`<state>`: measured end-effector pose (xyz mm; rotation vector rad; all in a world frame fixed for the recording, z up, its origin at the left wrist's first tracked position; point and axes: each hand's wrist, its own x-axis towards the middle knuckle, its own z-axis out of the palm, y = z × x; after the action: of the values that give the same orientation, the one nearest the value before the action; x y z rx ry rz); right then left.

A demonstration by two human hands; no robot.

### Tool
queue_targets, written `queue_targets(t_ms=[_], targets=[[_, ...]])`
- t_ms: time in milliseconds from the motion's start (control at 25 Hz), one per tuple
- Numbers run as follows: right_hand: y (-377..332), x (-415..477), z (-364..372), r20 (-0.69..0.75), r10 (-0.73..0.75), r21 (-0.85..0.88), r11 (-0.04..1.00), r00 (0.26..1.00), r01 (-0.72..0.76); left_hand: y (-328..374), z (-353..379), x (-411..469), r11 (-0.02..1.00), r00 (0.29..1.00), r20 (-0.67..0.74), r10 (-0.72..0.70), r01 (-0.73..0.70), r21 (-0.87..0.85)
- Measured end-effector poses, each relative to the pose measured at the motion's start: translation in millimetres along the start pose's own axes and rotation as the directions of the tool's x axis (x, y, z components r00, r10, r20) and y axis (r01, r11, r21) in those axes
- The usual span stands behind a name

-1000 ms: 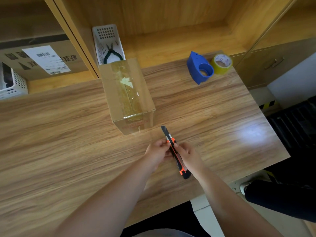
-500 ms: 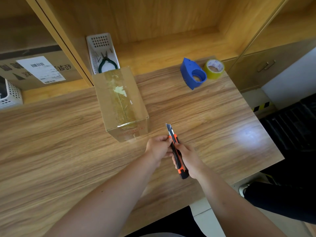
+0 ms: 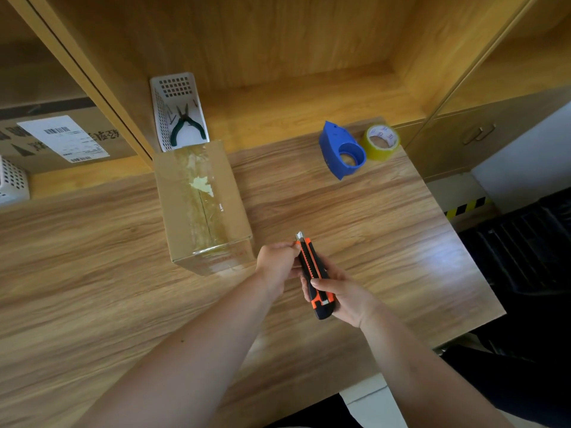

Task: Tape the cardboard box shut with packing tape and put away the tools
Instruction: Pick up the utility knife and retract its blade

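The cardboard box (image 3: 200, 205) lies on the wooden table (image 3: 370, 230), its top seam covered by clear tape. Just right of its near end, both hands hold an orange and black utility knife (image 3: 313, 273). My right hand (image 3: 343, 293) wraps the handle. My left hand (image 3: 278, 262) pinches the knife near its tip, where only a short stub of blade shows. A blue tape dispenser (image 3: 341, 152) and a yellowish tape roll (image 3: 381, 142) sit at the table's far right.
A white perforated basket (image 3: 177, 109) with green-handled pliers (image 3: 185, 126) stands on the shelf behind the box. A labelled carton (image 3: 58, 137) and another white basket (image 3: 12, 183) are at far left. The table edge drops off at right near dark objects on the floor.
The knife blade, long a second ago, now shows only a short stub. Both hands kept hold of the knife and stayed near the box's near end.
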<state>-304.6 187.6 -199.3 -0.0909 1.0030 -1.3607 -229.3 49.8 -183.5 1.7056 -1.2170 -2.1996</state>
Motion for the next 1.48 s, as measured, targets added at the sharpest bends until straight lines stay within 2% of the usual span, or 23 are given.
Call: queue_targets(t_ms=[80, 200, 440, 600, 920, 1200, 1480], targets=[[-7, 2, -4, -0.041, -0.037, -0.077, 0.996, 0.998, 0.034, 8, 6, 4, 1.0, 0.999, 0.048, 0.004, -0.003, -0.015], [-15, 3, -13, -0.145, -0.101, -0.083, 0.993, 0.984, 0.089, 22, 17, 10, 0.998, 0.992, 0.108, 0.058, -0.056, -0.028], [-36, 6, -23, -0.332, -0.246, -0.341, 0.931, 0.91, 0.128, 46, 44, 34, 0.986, 0.996, 0.018, 0.082, -0.079, -0.145], [-53, 20, -30, -0.42, -0.284, -0.307, 0.938, 0.862, 0.16, 63, 60, 50, 0.967, 0.996, -0.069, 0.058, -0.074, -0.244], [-91, 60, -45, -0.384, -0.263, -0.326, 0.935, 0.885, 0.136, 96, 83, 90, 0.969, 0.989, -0.146, 0.012, -0.047, -0.243], [-117, 101, -51, -0.46, -0.187, -0.271, 0.96, 0.868, 0.063, 118, 91, 122, 0.974, 0.995, -0.097, -0.021, -0.002, -0.227], [-130, 150, -56, -0.595, -0.193, -0.266, 0.963, 0.78, 0.036, 135, 101, 158, 0.97, 0.997, -0.061, -0.043, 0.027, -0.242]])
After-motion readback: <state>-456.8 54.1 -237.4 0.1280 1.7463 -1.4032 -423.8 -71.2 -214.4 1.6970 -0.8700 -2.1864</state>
